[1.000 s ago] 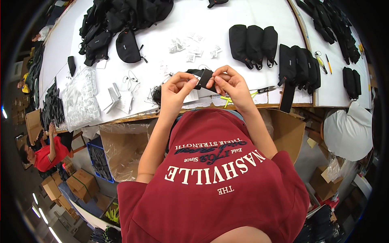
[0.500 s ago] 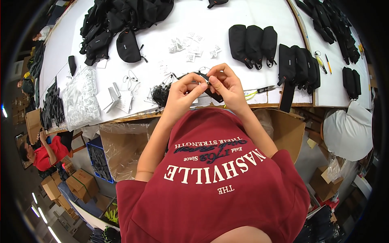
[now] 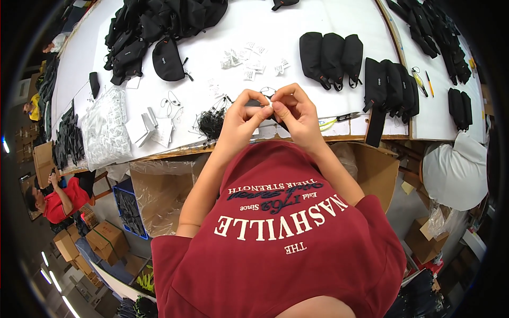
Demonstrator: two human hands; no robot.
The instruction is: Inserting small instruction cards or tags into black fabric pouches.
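Black, mostly hidden, a flat piece [image 3: 281,124] sits between left hand [image 3: 243,115] and right hand [image 3: 298,114] — their fingers pinching it.

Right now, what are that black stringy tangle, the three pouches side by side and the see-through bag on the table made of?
Tangle: maybe thread or plastic cord, being thin and loopy; too fine to judge its shine.
Pouches: probably matte fabric, dull with soft folds.
Bag: likely thin, shiny plastic, because it's crinkly and glints.

Hands [image 3: 241,117] closer together than a second ago
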